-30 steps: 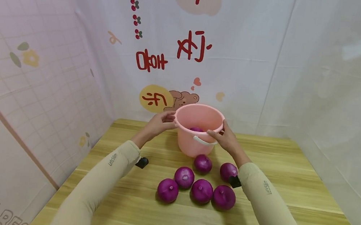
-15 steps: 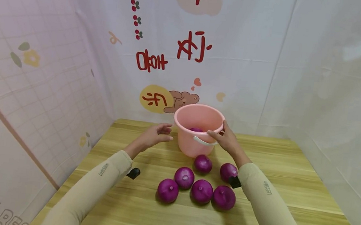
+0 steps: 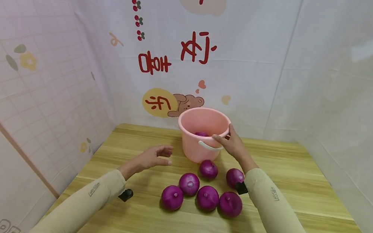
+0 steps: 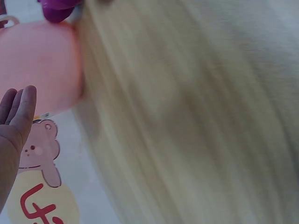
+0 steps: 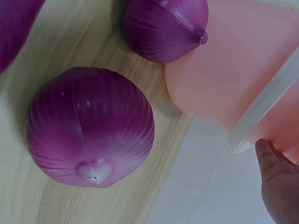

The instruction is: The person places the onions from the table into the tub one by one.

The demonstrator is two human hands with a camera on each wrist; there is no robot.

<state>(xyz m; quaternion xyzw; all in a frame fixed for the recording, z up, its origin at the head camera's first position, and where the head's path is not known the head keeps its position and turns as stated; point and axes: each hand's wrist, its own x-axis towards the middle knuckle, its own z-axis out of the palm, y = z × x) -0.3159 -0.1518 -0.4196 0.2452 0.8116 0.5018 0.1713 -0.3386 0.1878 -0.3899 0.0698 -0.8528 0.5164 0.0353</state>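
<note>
- The left grip (image 3: pixel 152 158) hangs above the bench (image 3: pixel 142 224) with fingers loosely extended, holding nothing and apart from the bucket.
- The right grip (image 3: pixel 232 141) holds the pink bucket (image 3: pixel 197 147) by the right side of its rim; the bucket stands directly left of this grip and beyond the left grip, to its right.
- The white handle (image 3: pixel 210 146) hangs on the bucket's near side, just beside the right grip's thumb.
- Inside the bucket, left of the right grip, a purple onion (image 3: pixel 201 134) partly shows.
- Between the two grips, just before the bucket, lies the near-bucket onion (image 3: pixel 208 169).
- Nearer the person than the right grip sits the right-hand onion (image 3: pixel 233 176).
- Four clustered onions (image 3: pixel 208 198) lie nearer the person than both grips, right of the left grip.
- Beyond both grips hangs a printed white cloth (image 3: pixel 244 73).
</note>
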